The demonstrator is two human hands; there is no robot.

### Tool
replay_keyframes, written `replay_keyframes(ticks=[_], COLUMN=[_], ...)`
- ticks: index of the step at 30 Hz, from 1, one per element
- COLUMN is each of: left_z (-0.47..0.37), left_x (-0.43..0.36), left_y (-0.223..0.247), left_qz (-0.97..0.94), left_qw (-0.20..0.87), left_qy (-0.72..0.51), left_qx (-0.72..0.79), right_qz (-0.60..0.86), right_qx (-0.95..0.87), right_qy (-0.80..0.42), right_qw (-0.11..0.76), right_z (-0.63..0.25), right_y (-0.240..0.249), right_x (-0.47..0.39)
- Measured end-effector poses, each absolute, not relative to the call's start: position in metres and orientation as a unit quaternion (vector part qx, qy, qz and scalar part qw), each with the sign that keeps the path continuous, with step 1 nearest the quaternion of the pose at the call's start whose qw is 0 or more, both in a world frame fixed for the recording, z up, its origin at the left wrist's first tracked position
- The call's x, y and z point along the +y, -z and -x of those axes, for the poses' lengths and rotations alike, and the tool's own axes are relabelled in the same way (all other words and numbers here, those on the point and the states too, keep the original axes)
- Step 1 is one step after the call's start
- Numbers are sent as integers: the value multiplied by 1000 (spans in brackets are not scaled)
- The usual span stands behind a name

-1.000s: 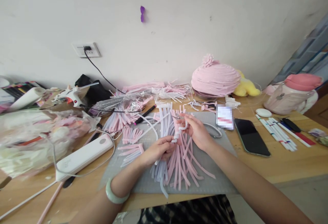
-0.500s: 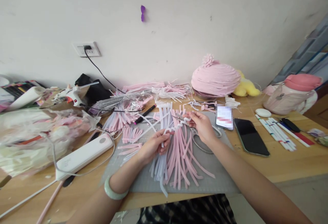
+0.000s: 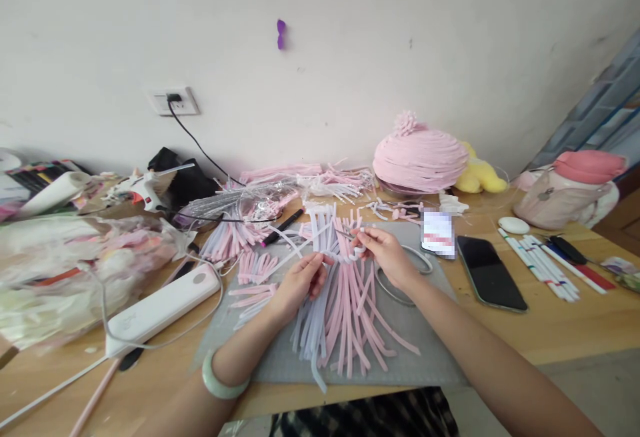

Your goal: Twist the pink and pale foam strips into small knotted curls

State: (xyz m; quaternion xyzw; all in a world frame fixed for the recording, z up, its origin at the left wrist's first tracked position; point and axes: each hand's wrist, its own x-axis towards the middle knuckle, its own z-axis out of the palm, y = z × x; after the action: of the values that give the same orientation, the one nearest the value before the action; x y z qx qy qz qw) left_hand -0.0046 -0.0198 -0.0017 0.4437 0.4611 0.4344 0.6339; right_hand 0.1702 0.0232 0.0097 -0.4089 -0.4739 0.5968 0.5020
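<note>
A pale, slightly scuffed wall (image 3: 350, 77) with a white socket (image 3: 187, 101) rises behind a wooden table (image 3: 545, 333).

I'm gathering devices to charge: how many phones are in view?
2: a lit phone to the right of the right hand, and a dark phone further right. More may be hidden.

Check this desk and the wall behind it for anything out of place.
The small purple piece stands out: it sits up on the pale wall, apart from the pink strips below. The desk is cluttered, but I see no clear spill or damage.
</note>
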Motion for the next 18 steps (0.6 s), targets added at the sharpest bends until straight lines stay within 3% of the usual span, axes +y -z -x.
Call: replay_keyframes(ticks=[2,7,15,18], left_z=[7,25,45,38], left_x=[-18,-7,-3,-6], left_y=[1,-1,-9,-9], left_qz=[-436,-483,-705,-710], left_qw=[618,511,215,260], left_qy=[-461,-519,-405,-395], left_qx=[463,486,541,522], right_qz=[404,402,385,365], right_qx=[-452,-307,-182,-170], right_qy=[-602,-553,-544,-563], right_qw=[520,662,723,722], right_z=[-171,-186,-219,-214], right_y=[-9,-16,-26,-23], right_x=[24,37,56,56])
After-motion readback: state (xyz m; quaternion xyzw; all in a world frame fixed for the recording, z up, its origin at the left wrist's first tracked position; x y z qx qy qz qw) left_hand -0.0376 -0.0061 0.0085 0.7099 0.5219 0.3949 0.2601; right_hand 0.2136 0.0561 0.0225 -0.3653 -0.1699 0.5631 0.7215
